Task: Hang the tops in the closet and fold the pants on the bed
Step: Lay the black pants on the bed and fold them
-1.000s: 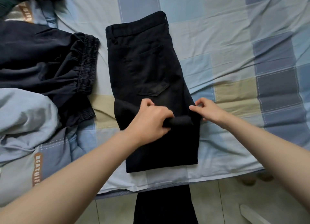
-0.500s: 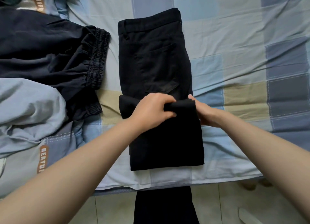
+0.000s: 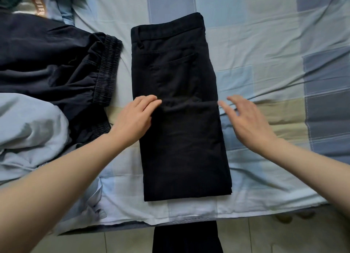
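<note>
1. Two bare hands hover over black pants (image 3: 180, 120) lying folded on the bed (image 3: 265, 54), waistband at the far end, lower legs doubled back over the thighs.
2. Left hand (image 3: 134, 118) rests its straight fingers (image 3: 151, 101) on the folded edge's left corner, gripping nothing.
3. Right hand (image 3: 248, 122) floats just beside the pants' right edge, fingers spread and relaxed, holding nothing.
4. Dark elastic-waist pants (image 3: 56, 67) and a pale blue garment (image 3: 28, 131) lie to the left.
</note>
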Demonstrator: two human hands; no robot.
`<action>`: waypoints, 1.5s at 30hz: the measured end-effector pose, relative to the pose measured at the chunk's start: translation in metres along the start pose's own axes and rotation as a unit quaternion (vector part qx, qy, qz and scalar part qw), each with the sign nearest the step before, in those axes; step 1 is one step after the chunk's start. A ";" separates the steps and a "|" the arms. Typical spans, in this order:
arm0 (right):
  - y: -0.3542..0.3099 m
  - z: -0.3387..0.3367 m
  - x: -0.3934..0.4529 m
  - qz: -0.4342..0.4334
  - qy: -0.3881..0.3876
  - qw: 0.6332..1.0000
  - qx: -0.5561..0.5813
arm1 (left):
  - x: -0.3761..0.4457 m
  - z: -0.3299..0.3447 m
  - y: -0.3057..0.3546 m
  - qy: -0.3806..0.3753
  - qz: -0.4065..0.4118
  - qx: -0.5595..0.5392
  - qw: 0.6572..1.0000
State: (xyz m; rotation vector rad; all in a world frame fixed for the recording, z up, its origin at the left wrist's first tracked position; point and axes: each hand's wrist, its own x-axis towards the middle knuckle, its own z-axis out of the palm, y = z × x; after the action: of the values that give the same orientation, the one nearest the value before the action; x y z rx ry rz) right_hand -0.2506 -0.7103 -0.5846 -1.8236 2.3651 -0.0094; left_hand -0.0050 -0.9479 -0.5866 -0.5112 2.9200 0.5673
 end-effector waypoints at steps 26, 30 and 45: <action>0.008 0.012 0.034 -0.174 -0.200 0.961 0.082 | 0.011 0.003 -0.018 -0.219 0.017 -0.254 0.942; -0.001 -0.019 0.024 -0.003 -0.279 0.896 0.345 | -0.011 -0.004 -0.009 -0.220 -0.189 -0.532 0.796; -0.044 0.006 0.018 0.319 -0.124 0.788 0.511 | -0.094 0.044 0.054 0.016 -0.415 -0.647 0.640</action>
State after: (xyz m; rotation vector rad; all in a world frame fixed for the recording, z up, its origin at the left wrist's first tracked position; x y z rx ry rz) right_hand -0.2117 -0.7388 -0.5879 -0.4620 1.9735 -0.7485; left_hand 0.0666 -0.8558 -0.5920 -1.7422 1.3494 2.2612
